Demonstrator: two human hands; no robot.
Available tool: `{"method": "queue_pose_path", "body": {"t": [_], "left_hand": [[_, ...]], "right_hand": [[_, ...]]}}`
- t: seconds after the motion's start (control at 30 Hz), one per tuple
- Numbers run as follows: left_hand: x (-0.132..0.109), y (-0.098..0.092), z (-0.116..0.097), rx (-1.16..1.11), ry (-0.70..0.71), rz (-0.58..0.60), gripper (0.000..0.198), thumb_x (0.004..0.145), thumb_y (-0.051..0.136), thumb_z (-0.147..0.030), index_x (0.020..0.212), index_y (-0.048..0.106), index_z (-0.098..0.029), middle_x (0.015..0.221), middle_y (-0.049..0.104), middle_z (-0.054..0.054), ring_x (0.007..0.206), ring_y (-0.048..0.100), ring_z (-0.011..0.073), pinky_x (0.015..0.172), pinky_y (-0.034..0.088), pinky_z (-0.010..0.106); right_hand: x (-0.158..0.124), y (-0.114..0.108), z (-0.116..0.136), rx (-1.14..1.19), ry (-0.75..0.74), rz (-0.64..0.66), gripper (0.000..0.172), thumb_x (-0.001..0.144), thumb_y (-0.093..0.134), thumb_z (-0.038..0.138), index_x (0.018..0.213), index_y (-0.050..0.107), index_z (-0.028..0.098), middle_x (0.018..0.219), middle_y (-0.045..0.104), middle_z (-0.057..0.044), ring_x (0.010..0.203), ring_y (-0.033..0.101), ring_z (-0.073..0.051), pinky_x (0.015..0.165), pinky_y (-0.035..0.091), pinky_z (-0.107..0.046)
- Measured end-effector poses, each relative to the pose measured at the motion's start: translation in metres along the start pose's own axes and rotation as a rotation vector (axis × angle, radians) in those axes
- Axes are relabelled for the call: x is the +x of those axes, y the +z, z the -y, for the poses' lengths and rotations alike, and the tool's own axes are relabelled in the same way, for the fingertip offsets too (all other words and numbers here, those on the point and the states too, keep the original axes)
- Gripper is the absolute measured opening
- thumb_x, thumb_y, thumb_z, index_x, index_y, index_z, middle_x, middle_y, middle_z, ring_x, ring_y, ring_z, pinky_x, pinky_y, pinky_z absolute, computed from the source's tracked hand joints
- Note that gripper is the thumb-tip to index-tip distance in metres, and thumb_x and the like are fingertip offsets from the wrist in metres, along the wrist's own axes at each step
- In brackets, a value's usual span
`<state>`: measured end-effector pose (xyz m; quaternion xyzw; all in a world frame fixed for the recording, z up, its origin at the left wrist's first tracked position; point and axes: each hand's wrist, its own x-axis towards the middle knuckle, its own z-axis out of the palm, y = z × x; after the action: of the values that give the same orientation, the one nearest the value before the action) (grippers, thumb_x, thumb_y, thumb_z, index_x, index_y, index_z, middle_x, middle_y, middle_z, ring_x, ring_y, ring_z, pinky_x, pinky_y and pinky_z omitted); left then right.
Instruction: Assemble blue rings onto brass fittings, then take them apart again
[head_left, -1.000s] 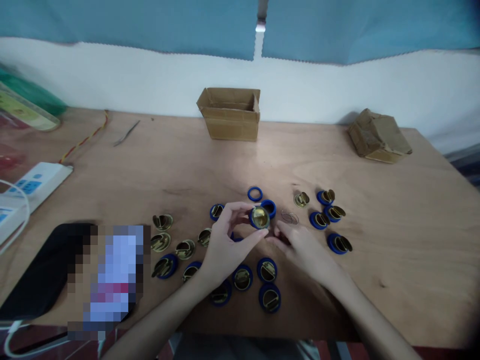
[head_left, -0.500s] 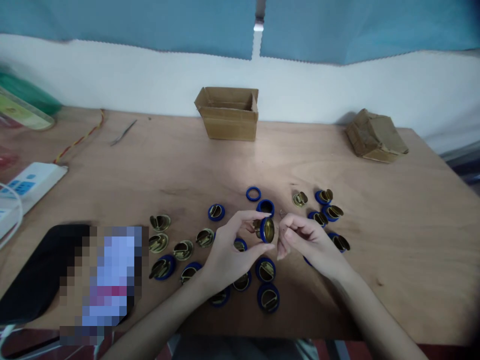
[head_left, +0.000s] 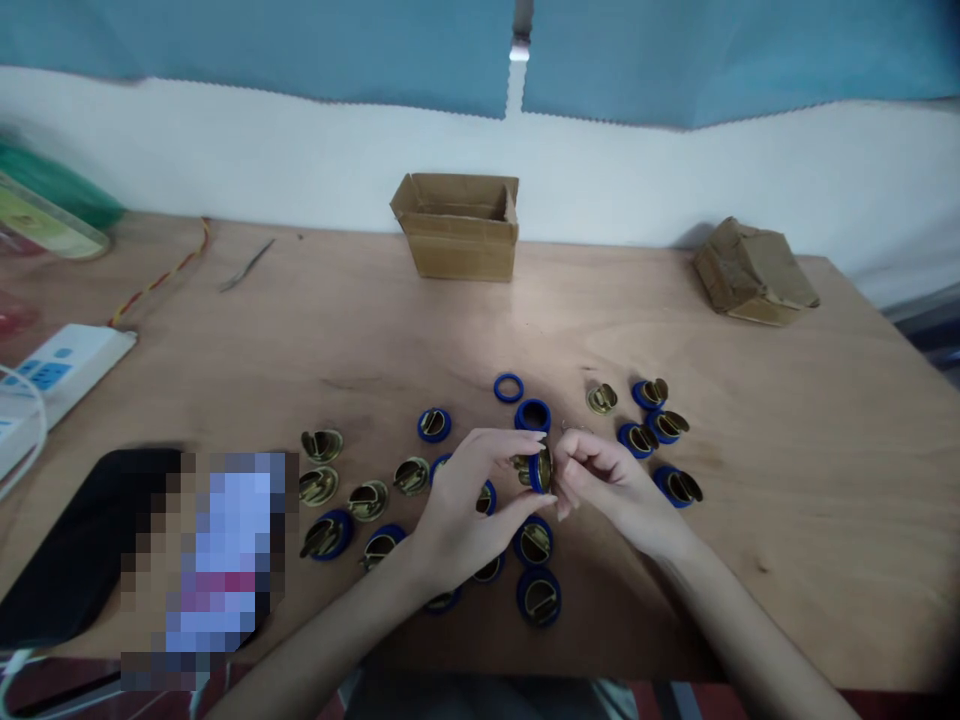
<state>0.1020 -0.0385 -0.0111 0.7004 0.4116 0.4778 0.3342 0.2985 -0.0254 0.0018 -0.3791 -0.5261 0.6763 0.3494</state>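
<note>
Between the thumb and fingers of my left hand [head_left: 465, 500] is a round brass cap with a blue ring [head_left: 541, 470]. It is held on edge, its brass face turned toward my right hand. Close beside it, my right hand [head_left: 615, 490] is closed in a pinch. Whatever its fingertips hold is too small to make out. Just behind the held cap stands an open blue ring piece [head_left: 533, 415], and a thin blue ring [head_left: 508, 388] lies flat a little farther back. Under and around my left hand lie several similar caps, partly covered by it.
More blue-ringed brass caps [head_left: 637, 438] sit to the right; plain brass pieces [head_left: 367, 500] lie to the left. An open cardboard box [head_left: 461, 250] and a crumpled box [head_left: 754, 275] stand at the back. A black phone [head_left: 82, 540] and a white power strip [head_left: 64, 385] are at left.
The held cap has turned slightly, so its brass face shows narrower. My left hand has shifted a little right, closer to my right hand.
</note>
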Motion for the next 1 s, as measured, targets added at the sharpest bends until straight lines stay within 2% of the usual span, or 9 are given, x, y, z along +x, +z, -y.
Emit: {"method": "queue_pose_path", "body": {"t": [0.1,0.23,0.47,0.7,0.83,1.0], "left_hand": [[0.001,0.0013,0.0003,0.035,0.091,-0.008,0.037,0.085,0.078,-0.015,0.116,0.061,-0.025,0.116,0.073,0.008,0.109,0.069,0.0232,0.092,0.058,0.038],[0.0003,0.002,0.0031,0.065,0.175,-0.023,0.039,0.086,0.072,-0.006,0.12,0.06,-0.021,0.119,0.07,0.009,0.113,0.066,0.0221,0.097,0.057,0.039],[-0.0022,0.001,0.0058,0.117,0.207,-0.005,0.048,0.086,0.065,0.002,0.129,0.058,-0.018,0.121,0.064,0.01,0.114,0.063,0.0206,0.099,0.056,0.035],[-0.0046,-0.0003,0.0077,0.142,0.252,0.046,0.052,0.088,0.06,0.003,0.136,0.054,-0.014,0.124,0.06,0.012,0.118,0.06,0.0206,0.102,0.055,0.033],[-0.0058,0.0,0.0085,0.106,0.245,0.082,0.055,0.089,0.058,0.004,0.14,0.051,-0.014,0.129,0.057,0.014,0.127,0.057,0.022,0.111,0.052,0.035],[-0.0051,-0.0012,0.0072,0.08,0.226,0.11,0.056,0.09,0.06,0.002,0.142,0.049,-0.015,0.127,0.058,0.012,0.121,0.061,0.0187,0.105,0.056,0.028]], "right_hand": [[0.0,0.003,0.0001,-0.047,0.002,-0.024,0.033,0.094,0.067,0.048,0.081,0.053,0.021,0.069,0.057,0.004,0.061,0.059,-0.011,0.061,0.049,-0.025],[-0.0018,0.0065,-0.003,-0.189,-0.112,-0.087,0.025,0.093,0.071,0.037,0.082,0.055,0.022,0.074,0.055,0.004,0.067,0.055,-0.011,0.063,0.045,-0.024],[-0.0026,0.0095,-0.0081,-0.374,-0.248,-0.147,0.02,0.093,0.071,0.03,0.081,0.056,0.022,0.076,0.056,0.004,0.07,0.052,-0.012,0.066,0.043,-0.025],[-0.003,0.0101,-0.0075,-0.394,-0.26,-0.128,0.02,0.092,0.072,0.026,0.08,0.056,0.022,0.075,0.056,0.005,0.068,0.053,-0.011,0.064,0.043,-0.023],[-0.0032,0.0097,-0.0058,-0.405,-0.271,-0.127,0.02,0.092,0.071,0.025,0.08,0.055,0.022,0.075,0.056,0.005,0.068,0.053,-0.011,0.065,0.044,-0.023],[-0.0034,0.0093,-0.0061,-0.419,-0.278,-0.125,0.019,0.092,0.07,0.023,0.082,0.055,0.022,0.075,0.055,0.005,0.068,0.054,-0.011,0.063,0.045,-0.022]]}}
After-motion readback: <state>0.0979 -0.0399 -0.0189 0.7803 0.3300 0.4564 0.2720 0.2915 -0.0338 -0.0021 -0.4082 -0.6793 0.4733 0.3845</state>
